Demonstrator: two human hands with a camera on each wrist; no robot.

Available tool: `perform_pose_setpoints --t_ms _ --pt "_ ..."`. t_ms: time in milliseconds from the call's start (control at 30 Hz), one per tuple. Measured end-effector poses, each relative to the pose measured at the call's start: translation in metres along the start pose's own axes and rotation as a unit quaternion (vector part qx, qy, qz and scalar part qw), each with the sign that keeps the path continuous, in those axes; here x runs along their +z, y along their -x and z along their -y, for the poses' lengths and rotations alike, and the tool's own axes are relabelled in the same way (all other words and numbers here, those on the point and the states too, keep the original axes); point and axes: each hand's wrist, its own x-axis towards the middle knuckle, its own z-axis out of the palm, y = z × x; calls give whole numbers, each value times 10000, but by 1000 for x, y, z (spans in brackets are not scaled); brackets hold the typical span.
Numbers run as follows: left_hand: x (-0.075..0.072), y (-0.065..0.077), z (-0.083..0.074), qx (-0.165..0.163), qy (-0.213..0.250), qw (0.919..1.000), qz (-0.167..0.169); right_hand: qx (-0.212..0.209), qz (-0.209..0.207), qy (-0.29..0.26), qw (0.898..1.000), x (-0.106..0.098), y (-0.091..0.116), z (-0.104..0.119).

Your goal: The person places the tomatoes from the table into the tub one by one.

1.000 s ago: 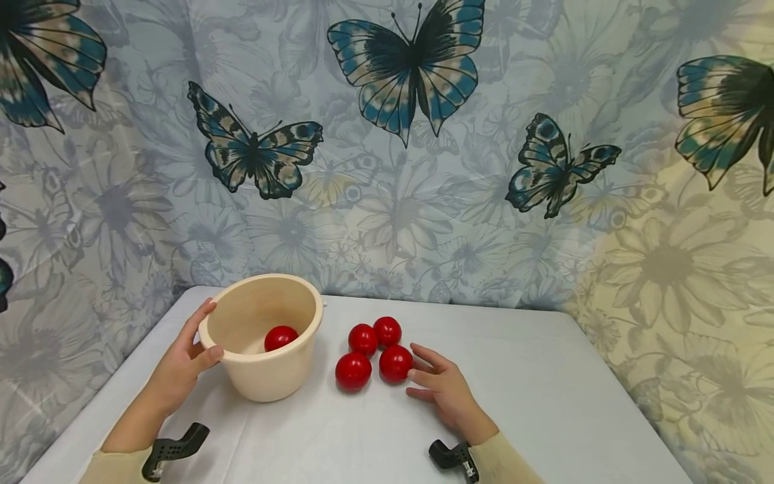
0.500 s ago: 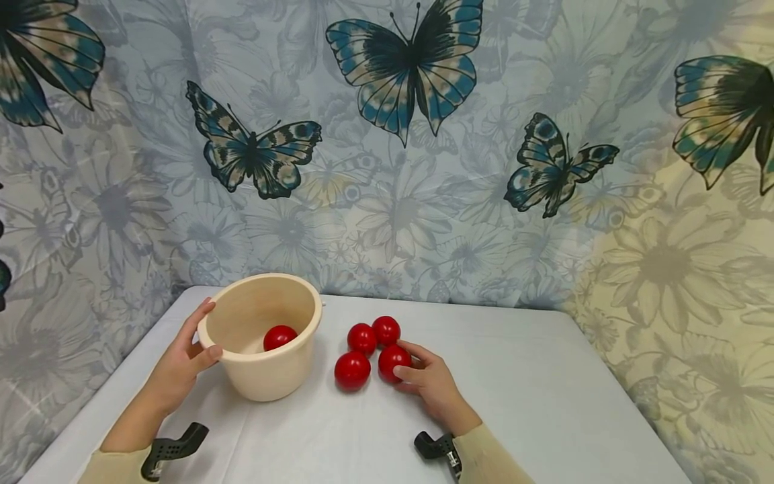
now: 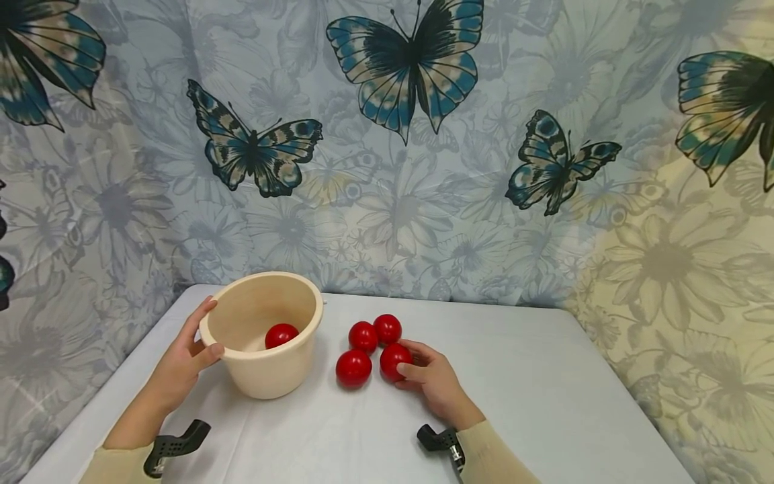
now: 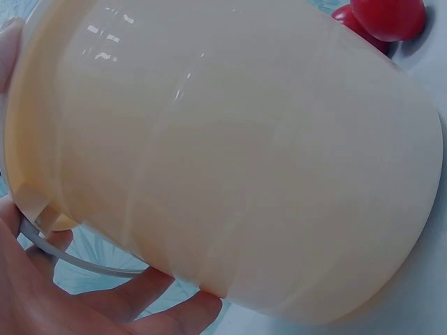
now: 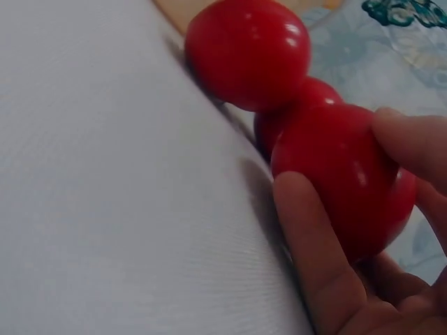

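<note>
A cream plastic bucket [image 3: 269,373] stands on the left of the table, its mouth turned somewhat toward the head camera. My left hand [image 3: 181,356] grips its left side, thumb at the rim; in the left wrist view several fingers [image 4: 183,314] lie against the wall near a thin grey handle [image 4: 91,264]. One red ball [image 3: 281,335] is inside. To the right, my right hand [image 3: 437,384] holds another glossy red ball [image 5: 342,167] between thumb and fingers, low at the tabletop. Whether that ball touches the table is hidden.
Beside the held ball lie three more red balls: a near one [image 3: 353,368], a middle one [image 3: 363,336] and a far one [image 3: 388,329]. The white-covered table [image 3: 514,376] ends at a butterfly-patterned cloth [image 3: 411,222]. A black wrist mount [image 3: 438,440] sticks out from the right sleeve.
My right hand has moved left and closed its fingers and thumb around the nearest ball on its side. The left hand and the bucket have stayed where they were.
</note>
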Motion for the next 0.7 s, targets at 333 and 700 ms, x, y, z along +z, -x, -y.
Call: perform_pose_setpoints --t_ms 333,700 --pt "0 0 1 -57 -98 9999 -38 242 22 -1040 9943 -7 4 6" --pt "0 0 1 -92 -282 9995 -55 459 -109 -1728 9838 -15 5 6"
